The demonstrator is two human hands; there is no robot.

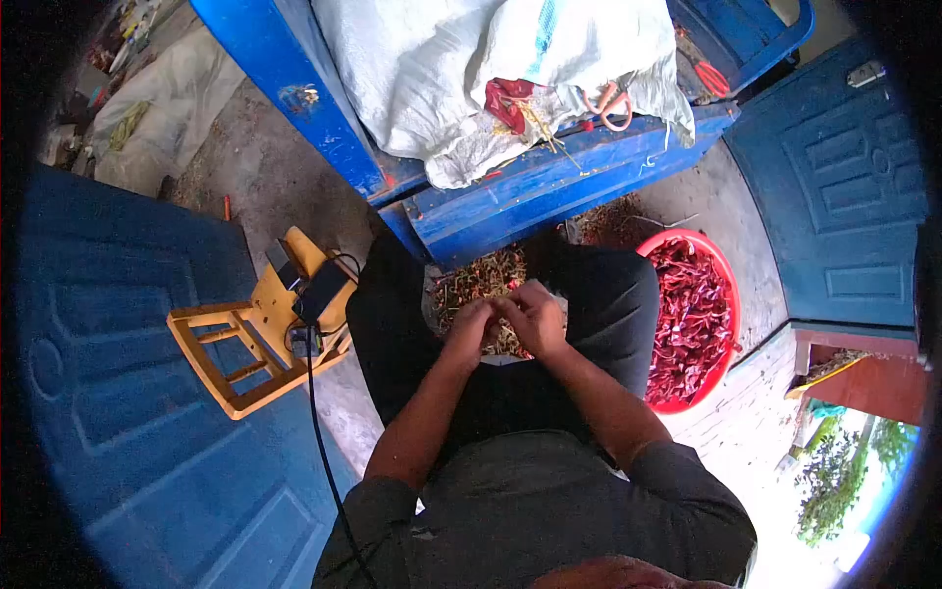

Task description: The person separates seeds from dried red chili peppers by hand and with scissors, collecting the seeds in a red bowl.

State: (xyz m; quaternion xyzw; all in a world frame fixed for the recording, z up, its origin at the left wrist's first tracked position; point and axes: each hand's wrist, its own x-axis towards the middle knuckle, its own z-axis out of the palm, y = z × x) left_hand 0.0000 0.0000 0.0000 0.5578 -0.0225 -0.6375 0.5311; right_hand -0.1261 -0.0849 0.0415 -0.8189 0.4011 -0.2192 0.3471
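Observation:
My left hand and my right hand meet in front of me between my knees. The fingers of both are bent and closed together at the tips; whatever they pinch is too small or hidden to name. Below them lies a heap of dry brown and yellowish stem bits with red flecks, in something pale-rimmed that my hands partly cover. By my right knee stands a red basin full of dried red chili peppers.
Ahead is a blue bench-like piece bearing white woven sacks, pink-handled scissors and a red-handled tool. A wooden folding chair with black devices stands left; a black cable runs to me. Blue doors flank both sides.

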